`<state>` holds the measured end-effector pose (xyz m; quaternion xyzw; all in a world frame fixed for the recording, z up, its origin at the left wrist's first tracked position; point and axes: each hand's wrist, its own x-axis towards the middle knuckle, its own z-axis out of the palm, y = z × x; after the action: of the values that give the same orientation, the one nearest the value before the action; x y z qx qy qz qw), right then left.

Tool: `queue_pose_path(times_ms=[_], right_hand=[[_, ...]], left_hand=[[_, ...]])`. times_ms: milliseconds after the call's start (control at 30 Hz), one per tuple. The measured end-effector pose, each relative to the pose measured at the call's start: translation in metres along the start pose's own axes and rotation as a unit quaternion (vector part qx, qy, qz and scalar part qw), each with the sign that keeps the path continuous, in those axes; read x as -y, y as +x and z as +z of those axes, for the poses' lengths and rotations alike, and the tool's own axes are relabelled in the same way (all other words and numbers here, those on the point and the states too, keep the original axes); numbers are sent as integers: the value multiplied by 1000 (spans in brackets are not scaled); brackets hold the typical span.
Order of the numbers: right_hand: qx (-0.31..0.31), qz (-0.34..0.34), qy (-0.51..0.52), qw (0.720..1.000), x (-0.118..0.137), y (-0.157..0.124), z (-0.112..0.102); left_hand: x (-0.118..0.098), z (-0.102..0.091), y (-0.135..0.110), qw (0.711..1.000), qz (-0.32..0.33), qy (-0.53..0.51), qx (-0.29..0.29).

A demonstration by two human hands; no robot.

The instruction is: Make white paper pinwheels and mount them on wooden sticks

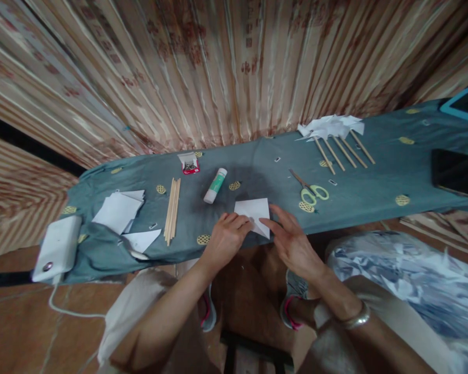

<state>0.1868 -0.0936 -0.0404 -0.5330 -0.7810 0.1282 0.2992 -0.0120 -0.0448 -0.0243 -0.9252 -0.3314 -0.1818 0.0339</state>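
**A sheet (253, 206) was handled at the near edge of the table (382, 171)**

Across the whole background, a striped curtain (234, 78) was hung. In front of it, the table was covered with a grey-green cloth, and a bag (405, 291) of paper scraps was set below its near side, by the right leg. Four papered sticks (331, 127) were laid side by side at the far edge, right of centre, with their bare ends pointed nearer.

The sheet was grasped at its lower left by the fingers of the left hand (226, 234). Its right side was touched by the thumb and forefinger of the right hand (294, 246); whether it was pinched between them could not be told. From a slanting line at the lower right corner, the step in hand was judged to be a fold. For the next move, a steady left hold seemed to be called for, with the crease pressed flat by the right thumb.

Well to the left, a paper stack (119, 212) was placed, with loose sticks (172, 212) laid nearer the sheet. Scissors (307, 186) were set to the right, and glue (216, 185) was laid beyond, slightly left. Past the glue, an opened red box (195, 170) was seen.
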Motion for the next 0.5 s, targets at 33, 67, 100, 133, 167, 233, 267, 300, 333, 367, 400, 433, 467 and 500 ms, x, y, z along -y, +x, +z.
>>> queue_pose_path(times_ms=[33, 67, 100, 133, 167, 233, 267, 300, 333, 367, 400, 433, 467, 500], right_hand=[[-2, -10, -22, 1000, -2, 1, -1], [-3, -18, -38, 999, -4, 1, -1], [-2, -25, -47, 999, -5, 2, -2], [2, -30, -50, 998, -6, 2, -2], [8, -32, -48, 998, -7, 2, -3], [18, -29, -31, 999, -10, 1, -3], [22, -22, -17, 999, -11, 1, -3], [24, -13, -1, 1000, -12, 2, -3], [24, -1, 16, 1000, -13, 2, -3], [23, 13, 33, 999, -14, 3, -2], [21, 27, 49, 998, -15, 5, -1], [17, 41, 63, 997, -16, 7, 0], [13, 54, 74, 996, -17, 9, 1], [9, 64, 84, 994, -17, 12, 2]], left_hand=[[-1, 0, -2, 1000, 6, -10, 0], [-1, 0, -5, 1000, 13, -21, -1], [-2, 0, -7, 999, 18, -34, -3], [-3, 0, -10, 999, 20, -48, -4], [-3, 0, -12, 998, 21, -62, -3], [-3, 0, -17, 996, 11, -91, 2], [-3, 0, -19, 994, -2, -108, 3], [-2, 0, -20, 991, -20, -129, 1], [-2, 0, -22, 987, -43, -153, -3], [-1, 1, -23, 982, -69, -178, -10], [0, 1, -23, 975, -96, -202, -17], [1, 2, -23, 967, -121, -221, -22], [2, 3, -23, 961, -144, -236, -23], [2, 4, -23, 955, -163, -246, -20]])
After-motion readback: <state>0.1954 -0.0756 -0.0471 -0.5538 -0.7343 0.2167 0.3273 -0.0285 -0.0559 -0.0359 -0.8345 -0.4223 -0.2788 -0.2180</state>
